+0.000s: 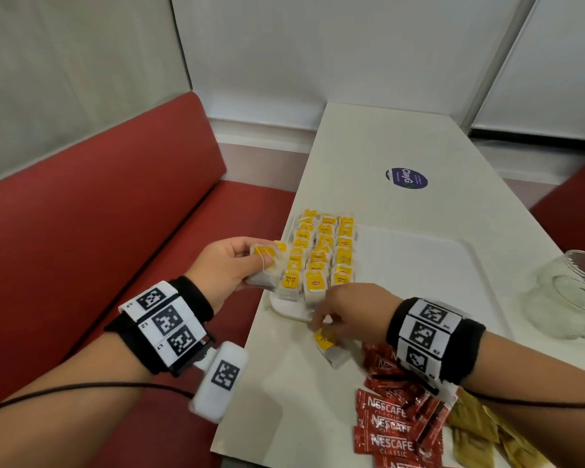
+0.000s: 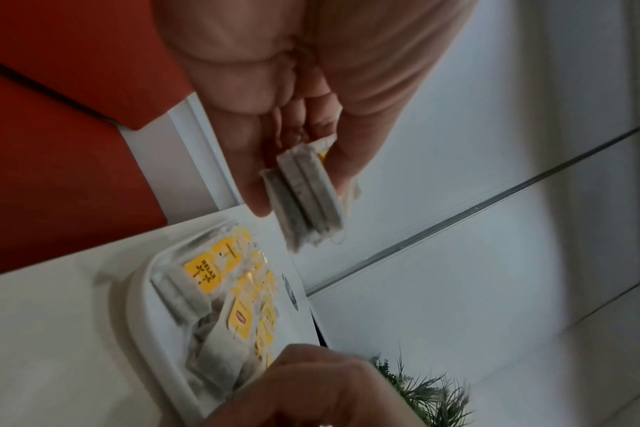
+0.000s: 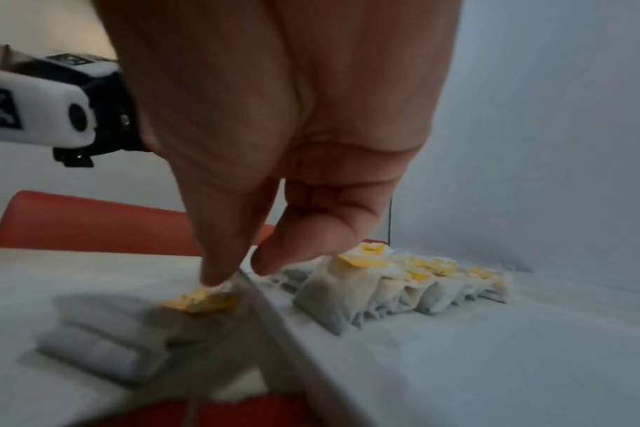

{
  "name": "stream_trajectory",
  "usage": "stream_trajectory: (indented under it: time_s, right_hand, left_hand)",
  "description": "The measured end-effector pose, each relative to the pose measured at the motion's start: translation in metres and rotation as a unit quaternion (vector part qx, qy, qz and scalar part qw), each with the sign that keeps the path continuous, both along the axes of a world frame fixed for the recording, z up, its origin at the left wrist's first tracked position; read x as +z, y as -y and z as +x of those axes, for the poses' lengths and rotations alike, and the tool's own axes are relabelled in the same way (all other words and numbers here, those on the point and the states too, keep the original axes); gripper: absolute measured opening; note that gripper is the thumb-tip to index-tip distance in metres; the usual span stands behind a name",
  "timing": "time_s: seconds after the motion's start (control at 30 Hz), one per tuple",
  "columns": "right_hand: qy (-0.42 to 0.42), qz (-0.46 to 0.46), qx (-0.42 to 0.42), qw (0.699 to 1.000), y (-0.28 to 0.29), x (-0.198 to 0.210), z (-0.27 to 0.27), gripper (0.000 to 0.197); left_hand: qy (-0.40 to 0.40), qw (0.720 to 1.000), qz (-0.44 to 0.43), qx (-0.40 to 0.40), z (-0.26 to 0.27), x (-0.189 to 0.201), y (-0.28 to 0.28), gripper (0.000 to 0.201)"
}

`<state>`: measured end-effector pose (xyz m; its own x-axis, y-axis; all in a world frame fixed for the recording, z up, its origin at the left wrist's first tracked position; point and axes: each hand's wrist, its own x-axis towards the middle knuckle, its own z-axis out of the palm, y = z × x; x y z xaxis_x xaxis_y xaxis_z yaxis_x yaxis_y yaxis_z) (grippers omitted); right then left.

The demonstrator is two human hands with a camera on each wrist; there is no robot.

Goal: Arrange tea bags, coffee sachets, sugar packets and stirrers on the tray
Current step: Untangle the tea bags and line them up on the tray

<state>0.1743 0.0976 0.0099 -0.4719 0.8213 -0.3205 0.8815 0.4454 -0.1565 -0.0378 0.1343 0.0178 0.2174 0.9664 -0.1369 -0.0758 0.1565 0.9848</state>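
Observation:
A white tray (image 1: 419,265) lies on the table, its left part filled with three rows of yellow-tagged tea bags (image 1: 321,255). My left hand (image 1: 264,261) hovers at the tray's left edge and grips a small stack of tea bags (image 2: 303,199) between thumb and fingers. My right hand (image 1: 318,324) reaches down just in front of the tray's near rim (image 3: 271,323). Its index fingertip (image 3: 212,277) touches the yellow tag of loose tea bags (image 3: 103,341) lying on the table; the thumb stays apart from the tag. Red coffee sachets (image 1: 392,427) lie under my right wrist.
Brown packets (image 1: 480,434) lie right of the sachets at the near table edge. A glass mug (image 1: 574,298) stands right of the tray. A round blue sticker (image 1: 406,178) marks the far tabletop. A red bench (image 1: 115,214) runs along the left.

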Motion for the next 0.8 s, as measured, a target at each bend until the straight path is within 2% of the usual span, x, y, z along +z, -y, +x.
stream_trajectory:
  time_s: [0.13,0.3,0.37,0.43,0.53,0.6,0.67,0.8]
  right_hand:
    - [0.058,0.001,0.054,0.997,-0.006,-0.003,-0.011,0.029]
    - [0.061,-0.012,0.063,0.996,-0.009,-0.008,-0.013,0.017]
    - [0.008,-0.042,0.031,0.999,-0.011,-0.006,-0.009,0.012]
    - [-0.098,-0.069,-0.026,0.992,-0.017,0.002,-0.004,0.005]
    - [-0.253,-0.072,-0.129,0.956,-0.031,0.013,-0.002,0.007]
    - [-0.308,-0.071,-0.168,0.934,-0.040,0.014,-0.007,0.010]
    - [-0.319,-0.076,-0.176,0.928,-0.046,0.011,-0.015,0.011]
    - [-0.270,-0.064,-0.154,0.948,-0.054,0.003,-0.028,0.013]
  left_hand:
    - [0.006,1.000,0.004,-0.001,-0.004,0.001,-0.003,0.017]
    - [0.005,1.000,-0.004,0.004,-0.008,0.001,-0.006,0.016]
    - [0.004,1.000,-0.006,0.005,-0.010,0.000,-0.007,0.016]
    - [0.003,1.000,-0.009,0.004,-0.012,-0.001,-0.008,0.015]
    - [0.008,1.000,-0.013,0.003,-0.013,-0.001,-0.011,0.014]
    - [0.012,1.000,-0.012,0.003,-0.012,-0.001,-0.013,0.015]
    - [0.013,1.000,-0.009,0.001,-0.010,-0.002,-0.014,0.015]
    - [0.027,1.000,-0.012,0.000,-0.010,-0.003,-0.015,0.015]
